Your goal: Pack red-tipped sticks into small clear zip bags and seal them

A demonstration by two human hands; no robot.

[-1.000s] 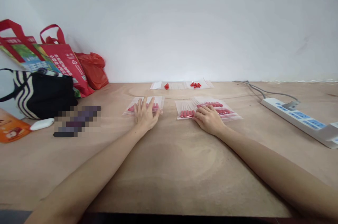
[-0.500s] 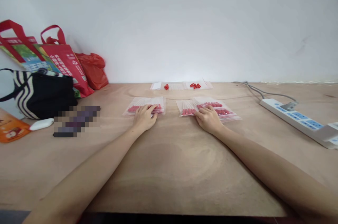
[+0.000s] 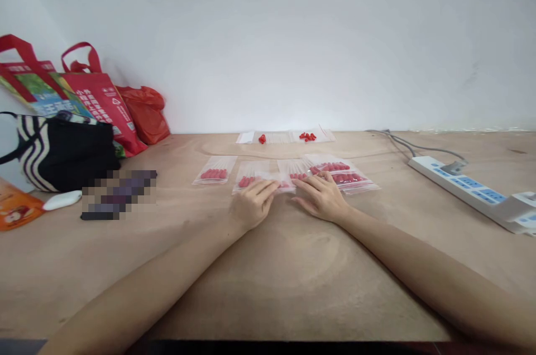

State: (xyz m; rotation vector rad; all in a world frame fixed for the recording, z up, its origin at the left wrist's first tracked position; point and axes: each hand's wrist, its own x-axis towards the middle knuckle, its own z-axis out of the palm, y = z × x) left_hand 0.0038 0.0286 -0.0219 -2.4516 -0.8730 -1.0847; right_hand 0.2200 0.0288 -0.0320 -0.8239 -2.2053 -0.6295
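My left hand (image 3: pixel 254 203) lies with its fingers stretched over a clear bag (image 3: pixel 247 168) of red-tipped sticks, partly covering it. My right hand (image 3: pixel 321 196) rests, fingers spread, on the near edge of the right-hand bags (image 3: pixel 354 177), which overlap and hold rows of red-tipped pieces. Another bag (image 3: pixel 215 169) with red ends lies flat on the left, touched by neither hand. Between the hands, the edges of the middle bags meet or overlap.
Loose red pieces (image 3: pixel 307 136) and thin clear sticks (image 3: pixel 280 138) lie on plastic by the wall. A white power strip (image 3: pixel 469 187) is at right. At left are shopping bags (image 3: pixel 103 104), a black bag (image 3: pixel 75 151) and a white object (image 3: pixel 62 200).
My left hand has moved right with a bag under it, leaving another bag uncovered at the left. My right hand has shifted slightly, its fingers now more spread.
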